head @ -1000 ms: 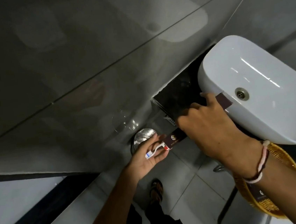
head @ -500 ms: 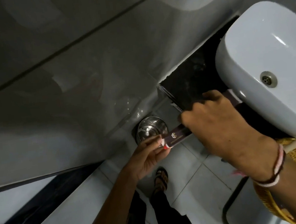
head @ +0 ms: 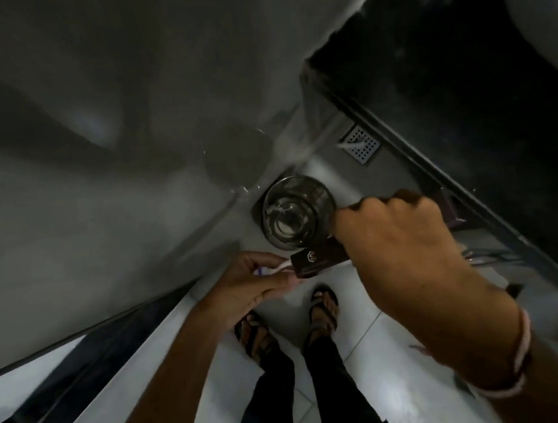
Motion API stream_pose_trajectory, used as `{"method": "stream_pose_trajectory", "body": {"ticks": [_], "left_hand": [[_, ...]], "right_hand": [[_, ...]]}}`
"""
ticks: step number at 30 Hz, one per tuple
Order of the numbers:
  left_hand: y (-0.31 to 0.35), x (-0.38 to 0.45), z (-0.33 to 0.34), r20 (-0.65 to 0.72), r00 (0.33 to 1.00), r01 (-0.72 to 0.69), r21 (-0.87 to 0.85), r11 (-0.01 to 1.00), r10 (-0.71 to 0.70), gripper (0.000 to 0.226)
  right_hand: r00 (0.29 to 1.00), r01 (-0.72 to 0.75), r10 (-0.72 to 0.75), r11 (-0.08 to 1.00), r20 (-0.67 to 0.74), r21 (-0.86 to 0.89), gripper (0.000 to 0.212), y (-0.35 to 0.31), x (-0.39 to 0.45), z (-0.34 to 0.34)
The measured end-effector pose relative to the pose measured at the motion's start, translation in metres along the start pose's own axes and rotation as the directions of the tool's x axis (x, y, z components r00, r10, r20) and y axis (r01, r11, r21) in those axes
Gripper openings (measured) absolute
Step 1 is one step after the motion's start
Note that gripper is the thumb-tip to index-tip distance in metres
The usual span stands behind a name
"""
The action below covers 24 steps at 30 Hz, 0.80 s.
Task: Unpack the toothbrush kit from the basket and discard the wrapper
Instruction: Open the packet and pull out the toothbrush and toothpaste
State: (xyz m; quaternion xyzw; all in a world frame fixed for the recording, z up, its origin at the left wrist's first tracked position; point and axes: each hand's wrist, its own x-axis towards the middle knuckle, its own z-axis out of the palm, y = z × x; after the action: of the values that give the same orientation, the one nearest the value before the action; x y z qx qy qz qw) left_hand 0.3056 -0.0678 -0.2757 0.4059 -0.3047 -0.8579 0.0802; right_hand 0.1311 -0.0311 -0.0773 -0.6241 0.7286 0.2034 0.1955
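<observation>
The grey wall [head: 93, 93] fills most of what is in front of the person, and the black counter [head: 455, 65] runs off toward the upper right, its long edge slanting down past the right arm. Below lies the pale tiled floor [head: 372, 356], with two sandalled feet [head: 322, 305] planted on it. In the corner where the wall meets the floor stands a round steel bin [head: 293, 215], and a small square drain grate [head: 360, 144] sits just beyond it, near the counter's end.

The right hand [head: 402, 250] hangs above the bin's near rim, fingers curled into a firm clasp around the dark brown wrapper box [head: 317, 260]; only the box's left end sticks out from under the knuckles, showing a small emblem. A pink and dark cord bracelet [head: 520, 354] circles that wrist.

The left hand [head: 254, 283] meets the box's open end. Its thumb and fingertips pinch the white toothbrush [head: 38, 294], which lies between them and points into the mouth of the box, touching it. A bit of blue and white shows beside the thumb; whether that is a toothpaste tube is too blurred to tell. Both hands and the kit hover just in front of the bin, over the floor.
</observation>
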Motion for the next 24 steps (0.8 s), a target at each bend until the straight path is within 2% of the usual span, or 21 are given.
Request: {"method": "stream_pose_trajectory", "body": {"ticks": [3,9,11,14,19,22,24], "left_hand": [[-0.007,0.007,-0.006,0.039,0.999,-0.031,0.096,0.995,0.028,0.023],[-0.016,0.019,-0.01,0.141,0.988,-0.11,0.346,0.932,0.064,0.019],[-0.016,0.022,-0.009,0.168,0.984,-0.119,0.353,0.928,0.062,0.012],[-0.016,0.026,-0.017,0.204,0.978,-0.112,0.333,0.936,0.045,0.015],[-0.014,0.027,-0.047,0.167,0.986,-0.069,0.376,0.924,0.006,0.035],[-0.013,0.026,-0.065,0.129,0.992,-0.063,0.458,0.887,0.004,0.029],[-0.014,0.025,-0.073,0.118,0.993,-0.086,0.562,0.823,0.023,0.023]], "right_hand": [[1.0,0.022,-0.022,0.999,0.015,0.039,0.039,0.008,0.009,0.017],[0.997,0.058,-0.063,0.995,0.052,0.084,0.036,0.015,0.014,0.037],[0.996,0.062,-0.066,0.996,0.06,0.067,0.035,0.014,0.014,0.038],[0.996,0.049,-0.05,0.999,0.068,0.024,0.038,0.021,0.012,0.035],[0.996,-0.001,-0.002,0.999,0.09,0.04,0.039,0.034,0.007,0.038],[0.99,-0.07,0.054,0.99,0.127,0.125,0.032,0.045,0.009,0.062],[0.982,-0.14,0.107,0.966,0.157,0.217,0.028,0.053,0.013,0.088]]}}
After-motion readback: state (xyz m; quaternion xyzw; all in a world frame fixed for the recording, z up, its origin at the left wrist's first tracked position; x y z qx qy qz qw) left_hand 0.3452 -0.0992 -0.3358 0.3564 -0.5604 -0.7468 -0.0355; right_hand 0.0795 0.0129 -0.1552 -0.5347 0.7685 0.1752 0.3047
